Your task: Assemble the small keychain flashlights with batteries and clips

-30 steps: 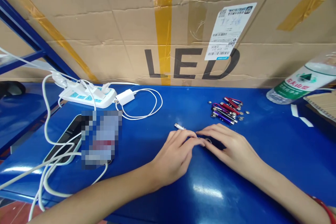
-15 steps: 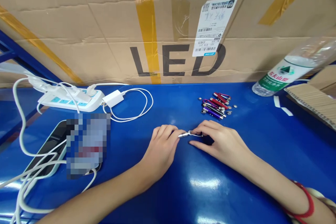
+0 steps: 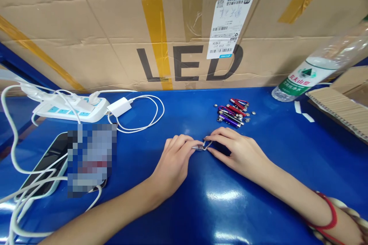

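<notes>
My left hand (image 3: 175,160) is closed, thumb and fingers pinching the barrel of a slim silver keychain light (image 3: 197,147) just above the blue table. A wire clip (image 3: 209,145) hangs off the light's right end. At that clip, the thumb and forefinger of my right hand (image 3: 238,147) come together on either side of it. Much of the barrel is hidden by my left fingers. Just beyond my right hand lies a pile of small red, black and purple keychain lights (image 3: 231,113), with several button cells (image 3: 253,113) around it.
A large cardboard box (image 3: 115,15) stands along the back. On the left are a white power strip (image 3: 71,113), a charger (image 3: 119,107), loose cables, a phone (image 3: 48,168) and a blurred-out device (image 3: 92,160). A water bottle (image 3: 304,76) and open carton (image 3: 339,111) stand right.
My right thumb and forefinger have closed in on the clip, which has swung to a different angle. The view has shifted slightly. My left hand keeps its hold on the barrel.
</notes>
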The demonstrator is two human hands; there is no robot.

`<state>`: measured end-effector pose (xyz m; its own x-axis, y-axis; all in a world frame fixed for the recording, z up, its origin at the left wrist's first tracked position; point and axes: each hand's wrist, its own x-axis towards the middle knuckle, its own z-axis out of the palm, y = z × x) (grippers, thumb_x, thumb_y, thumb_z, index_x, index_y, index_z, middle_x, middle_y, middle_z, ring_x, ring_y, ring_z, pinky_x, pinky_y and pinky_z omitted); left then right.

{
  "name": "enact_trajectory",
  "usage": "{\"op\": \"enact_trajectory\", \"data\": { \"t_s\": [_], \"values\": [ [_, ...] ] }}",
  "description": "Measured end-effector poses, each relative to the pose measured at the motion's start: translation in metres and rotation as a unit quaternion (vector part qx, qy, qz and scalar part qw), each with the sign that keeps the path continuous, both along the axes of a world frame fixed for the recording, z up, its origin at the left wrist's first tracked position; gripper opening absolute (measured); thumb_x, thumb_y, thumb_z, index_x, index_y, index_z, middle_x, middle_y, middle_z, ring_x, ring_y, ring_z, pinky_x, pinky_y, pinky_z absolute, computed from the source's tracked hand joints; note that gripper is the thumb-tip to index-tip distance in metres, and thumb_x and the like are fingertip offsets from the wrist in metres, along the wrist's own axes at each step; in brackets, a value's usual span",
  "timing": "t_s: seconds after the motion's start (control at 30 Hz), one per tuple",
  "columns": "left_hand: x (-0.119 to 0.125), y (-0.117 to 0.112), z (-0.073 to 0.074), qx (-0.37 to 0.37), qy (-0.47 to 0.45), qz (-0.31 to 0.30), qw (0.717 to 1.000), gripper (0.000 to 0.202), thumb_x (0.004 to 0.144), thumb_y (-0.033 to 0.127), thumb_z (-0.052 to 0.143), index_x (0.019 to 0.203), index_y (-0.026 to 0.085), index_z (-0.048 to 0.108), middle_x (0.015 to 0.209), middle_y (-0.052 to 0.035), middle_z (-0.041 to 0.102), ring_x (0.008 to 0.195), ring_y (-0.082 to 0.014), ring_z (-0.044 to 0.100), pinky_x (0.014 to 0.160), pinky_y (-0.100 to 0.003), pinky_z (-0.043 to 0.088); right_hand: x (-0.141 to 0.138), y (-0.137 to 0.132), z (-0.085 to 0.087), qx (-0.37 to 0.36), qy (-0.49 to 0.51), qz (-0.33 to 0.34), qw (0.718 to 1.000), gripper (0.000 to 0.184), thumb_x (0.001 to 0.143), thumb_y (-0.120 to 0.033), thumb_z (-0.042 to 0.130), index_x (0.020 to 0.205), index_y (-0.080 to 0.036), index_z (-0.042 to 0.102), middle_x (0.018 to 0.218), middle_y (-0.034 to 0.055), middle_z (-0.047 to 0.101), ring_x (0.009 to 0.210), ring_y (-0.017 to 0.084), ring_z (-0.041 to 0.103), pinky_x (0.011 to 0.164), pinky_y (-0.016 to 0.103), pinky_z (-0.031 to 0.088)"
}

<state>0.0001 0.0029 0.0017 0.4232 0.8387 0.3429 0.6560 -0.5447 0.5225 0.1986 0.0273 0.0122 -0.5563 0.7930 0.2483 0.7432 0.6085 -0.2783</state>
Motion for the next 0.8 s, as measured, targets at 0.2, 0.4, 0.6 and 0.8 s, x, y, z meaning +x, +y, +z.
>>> {"op": "enact_trajectory", "data": {
  "t_s": [0.2, 0.4, 0.6, 0.8],
  "values": [
    [0.0003, -0.0004, 0.0044, -0.004, -0.022, 0.025, 0.999, 0.020, 0.091, 0.016, 0.042, 0.099, 0.022, 0.060, 0.085, -0.0013, 0.062, 0.079, -0.0159, 0.052, 0.071, -0.030, 0.036, 0.0008, 0.0012, 0.0005, -0.026, 0.002, 0.016, 1.000, 0.015, 0.086, -0.028, 0.051, 0.095, -0.023, 0.062, 0.098, 0.0034, 0.062, 0.088, 0.018, 0.059, 0.069, 0.029, 0.052],
    [0.0007, 0.0008, 0.0042, -0.028, -0.006, 0.053, 0.998, 0.017, 0.090, 0.024, 0.045, 0.094, 0.021, 0.061, 0.081, -0.0003, 0.065, 0.074, -0.0163, 0.052, 0.070, -0.031, 0.036, -0.0003, 0.0010, 0.0023, -0.089, 0.069, 0.013, 0.994, 0.013, 0.087, -0.024, 0.049, 0.084, -0.023, 0.061, 0.088, 0.0007, 0.066, 0.082, 0.016, 0.060, 0.069, 0.028, 0.049],
    [0.0031, 0.0007, 0.0005, -0.043, 0.018, 0.042, 0.998, 0.008, 0.081, 0.029, 0.062, 0.086, 0.023, 0.065, 0.064, 0.0019, 0.058, 0.068, -0.0172, 0.046, 0.066, -0.031, 0.036, -0.0074, -0.0004, 0.0067, -0.187, 0.215, -0.048, 0.957, 0.017, 0.085, -0.025, 0.050, 0.085, -0.021, 0.067, 0.079, 0.0016, 0.069, 0.063, 0.012, 0.061, 0.053, 0.022, 0.046],
    [0.0029, -0.0015, 0.0026, -0.096, -0.055, 0.017, 0.994, 0.011, 0.090, 0.021, 0.045, 0.088, 0.018, 0.056, 0.077, -0.0011, 0.058, 0.074, -0.0164, 0.049, 0.068, -0.029, 0.040, -0.0070, 0.0022, 0.0087, -0.288, 0.354, -0.081, 0.886, 0.023, 0.082, -0.031, 0.052, 0.093, -0.015, 0.065, 0.062, 0.0000, 0.061, 0.049, 0.009, 0.054, 0.047, 0.020, 0.046]
  ]
}}
